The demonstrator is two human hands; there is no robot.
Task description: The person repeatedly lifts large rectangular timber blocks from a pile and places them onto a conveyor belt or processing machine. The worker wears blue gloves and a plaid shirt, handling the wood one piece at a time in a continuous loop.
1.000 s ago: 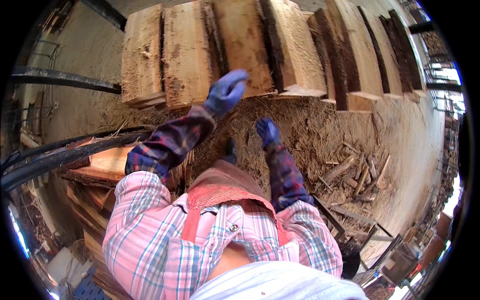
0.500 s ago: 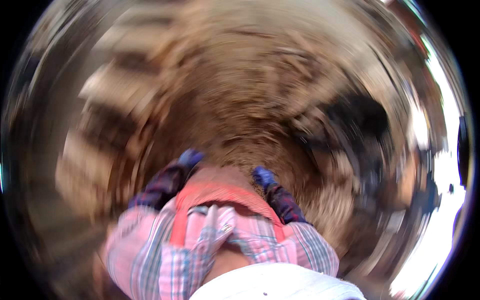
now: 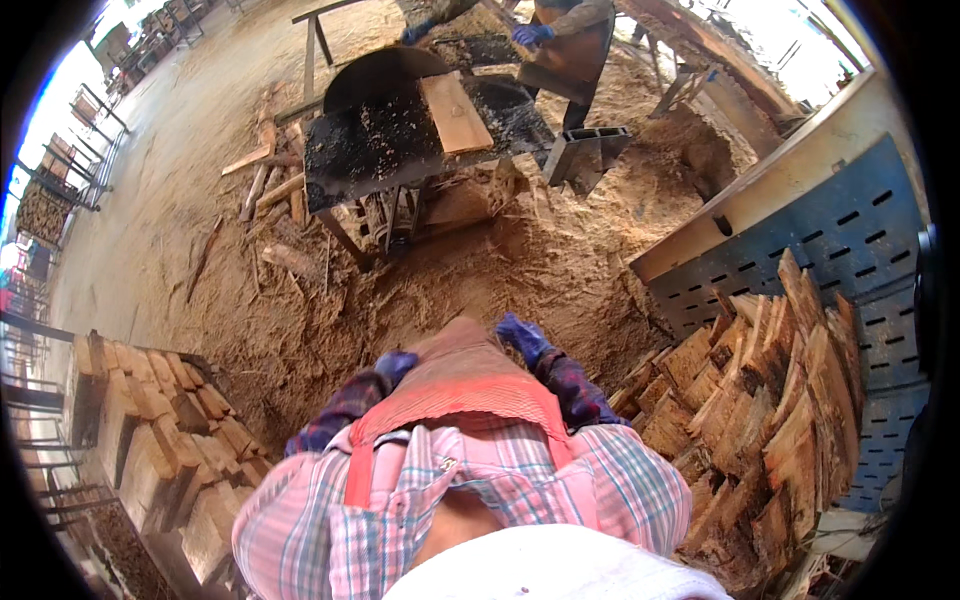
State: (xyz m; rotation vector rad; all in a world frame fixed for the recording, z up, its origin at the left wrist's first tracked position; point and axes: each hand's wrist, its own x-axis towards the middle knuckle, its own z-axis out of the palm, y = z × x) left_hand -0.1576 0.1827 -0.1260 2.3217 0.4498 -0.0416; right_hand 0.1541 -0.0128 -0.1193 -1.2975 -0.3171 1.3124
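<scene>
My left hand, in a purple-blue glove, hangs low beside the red-brown apron; how its fingers lie is too small to make out. On the apron's other side is my right hand, gloved alike, with its fingers loosely out and nothing in them. Both hands are above the sawdust-covered ground. Ahead stands a black metal table strewn with chips, a large dark rounded plate rising at its far edge. A flat wooden board lies across the tabletop, out of my reach.
A co-worker's blue-gloved hand shows beyond the table. Stacked wood blocks stand at left. Bark-edged slabs are piled at right against a blue slotted metal panel. Wood offcuts litter the ground near the table.
The blurred view has swung round and is now sharp. The black table, the board and a co-worker now show ahead. My hands still hang beside the apron.
</scene>
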